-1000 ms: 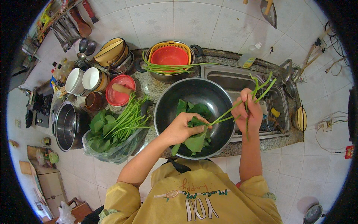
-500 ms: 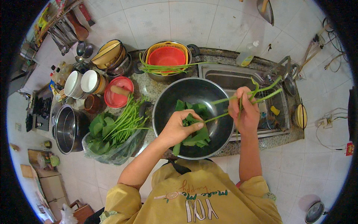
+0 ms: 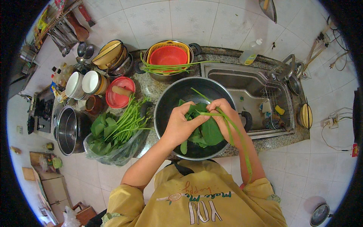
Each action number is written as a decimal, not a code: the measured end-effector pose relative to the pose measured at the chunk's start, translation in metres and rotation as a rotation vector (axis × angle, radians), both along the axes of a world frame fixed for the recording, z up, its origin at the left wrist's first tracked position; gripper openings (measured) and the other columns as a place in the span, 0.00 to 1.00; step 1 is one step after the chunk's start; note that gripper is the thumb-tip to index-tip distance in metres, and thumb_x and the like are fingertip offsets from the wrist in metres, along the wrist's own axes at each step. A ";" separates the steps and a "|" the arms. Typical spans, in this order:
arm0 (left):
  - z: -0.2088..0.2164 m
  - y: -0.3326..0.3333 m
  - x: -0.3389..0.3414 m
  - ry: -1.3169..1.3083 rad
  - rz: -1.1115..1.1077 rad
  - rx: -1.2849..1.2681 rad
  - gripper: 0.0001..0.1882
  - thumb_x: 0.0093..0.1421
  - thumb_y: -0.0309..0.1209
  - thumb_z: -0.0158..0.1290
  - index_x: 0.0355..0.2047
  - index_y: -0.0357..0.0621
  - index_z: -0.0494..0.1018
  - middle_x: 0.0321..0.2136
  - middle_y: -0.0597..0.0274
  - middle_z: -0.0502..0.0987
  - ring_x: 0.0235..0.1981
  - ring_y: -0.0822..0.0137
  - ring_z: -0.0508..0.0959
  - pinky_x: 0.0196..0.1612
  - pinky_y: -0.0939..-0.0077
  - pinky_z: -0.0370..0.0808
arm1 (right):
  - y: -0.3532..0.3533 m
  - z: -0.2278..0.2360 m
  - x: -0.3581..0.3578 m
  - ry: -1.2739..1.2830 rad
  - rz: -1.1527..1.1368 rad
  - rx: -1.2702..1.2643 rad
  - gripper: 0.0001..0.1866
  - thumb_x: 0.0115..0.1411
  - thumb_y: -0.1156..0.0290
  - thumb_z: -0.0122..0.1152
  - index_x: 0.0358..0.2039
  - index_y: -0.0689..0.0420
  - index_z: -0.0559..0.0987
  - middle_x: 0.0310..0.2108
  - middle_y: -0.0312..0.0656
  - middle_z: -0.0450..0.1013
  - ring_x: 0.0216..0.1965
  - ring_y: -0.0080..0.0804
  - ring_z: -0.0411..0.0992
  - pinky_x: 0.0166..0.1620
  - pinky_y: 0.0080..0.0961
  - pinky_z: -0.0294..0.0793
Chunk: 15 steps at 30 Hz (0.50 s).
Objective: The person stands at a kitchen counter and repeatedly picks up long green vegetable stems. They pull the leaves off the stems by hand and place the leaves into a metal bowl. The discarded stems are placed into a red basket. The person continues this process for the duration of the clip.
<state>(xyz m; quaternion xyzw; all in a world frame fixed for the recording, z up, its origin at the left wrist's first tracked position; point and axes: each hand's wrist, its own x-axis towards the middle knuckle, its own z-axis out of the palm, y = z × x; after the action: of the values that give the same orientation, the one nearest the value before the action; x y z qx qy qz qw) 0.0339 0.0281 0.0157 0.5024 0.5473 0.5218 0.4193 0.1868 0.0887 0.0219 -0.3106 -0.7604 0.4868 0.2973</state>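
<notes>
Both of my hands are close together over a wide dark two-handled pan (image 3: 166, 102). My left hand (image 3: 177, 123) is closed around leafy greens (image 3: 210, 132), thumb pressed against a stem. Pinching beside it, my right hand (image 3: 225, 115) is closed on long green stems (image 3: 242, 143), which trail down over my right forearm. More leaves lie in the pan below, partly hidden by my hands. Left of the pan, a clear plastic bag (image 3: 117, 158) holds a bunch of long-stemmed greens (image 3: 126, 123).
Stripped stems (image 3: 166, 69) lie across a pot with a yellow basket and red bowl (image 3: 169, 56). The metal sink (image 3: 227, 77) is at right, with a dish rack and yellow sponge (image 3: 279, 110). Bowls (image 3: 91, 82), a red basin (image 3: 116, 100) and a steel pot (image 3: 67, 130) stand left.
My right hand has moved left, from beside the sink to my left hand over the pan. The stems in it now hang toward me instead of pointing right.
</notes>
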 end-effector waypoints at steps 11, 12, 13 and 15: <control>0.009 -0.006 0.004 -0.711 -0.092 -0.309 0.13 0.58 0.36 0.47 0.33 0.37 0.72 0.29 0.65 0.74 0.29 0.76 0.72 0.32 0.82 0.70 | 0.007 -0.010 0.005 0.310 -0.058 -0.029 0.06 0.53 0.72 0.54 0.30 0.57 0.67 0.28 0.36 0.65 0.33 0.24 0.64 0.39 0.20 0.63; 0.008 -0.006 0.003 -0.717 -0.118 -0.292 0.13 0.58 0.36 0.47 0.33 0.37 0.72 0.30 0.64 0.74 0.30 0.76 0.73 0.32 0.82 0.71 | 0.008 -0.012 0.005 0.329 -0.048 -0.032 0.06 0.53 0.72 0.54 0.29 0.57 0.67 0.28 0.36 0.65 0.33 0.24 0.64 0.39 0.20 0.63; 0.008 -0.006 0.003 -0.726 -0.121 -0.298 0.13 0.58 0.35 0.47 0.33 0.37 0.71 0.30 0.64 0.74 0.30 0.76 0.73 0.32 0.82 0.71 | 0.010 -0.013 0.005 0.346 -0.039 -0.034 0.06 0.53 0.72 0.53 0.29 0.57 0.67 0.28 0.35 0.66 0.33 0.24 0.64 0.39 0.19 0.63; 0.007 -0.009 0.004 -0.744 -0.125 -0.309 0.12 0.58 0.35 0.47 0.34 0.37 0.71 0.29 0.64 0.74 0.29 0.76 0.73 0.31 0.82 0.71 | 0.009 -0.012 0.005 0.362 -0.027 -0.041 0.05 0.53 0.72 0.53 0.29 0.58 0.68 0.28 0.35 0.66 0.32 0.23 0.64 0.38 0.19 0.63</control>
<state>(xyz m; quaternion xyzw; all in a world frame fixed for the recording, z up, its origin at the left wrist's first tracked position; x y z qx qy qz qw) 0.0376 0.0195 0.0227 0.2428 0.3984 0.5531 0.6902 0.1915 0.0981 0.0097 -0.2340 -0.6802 0.5461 0.4292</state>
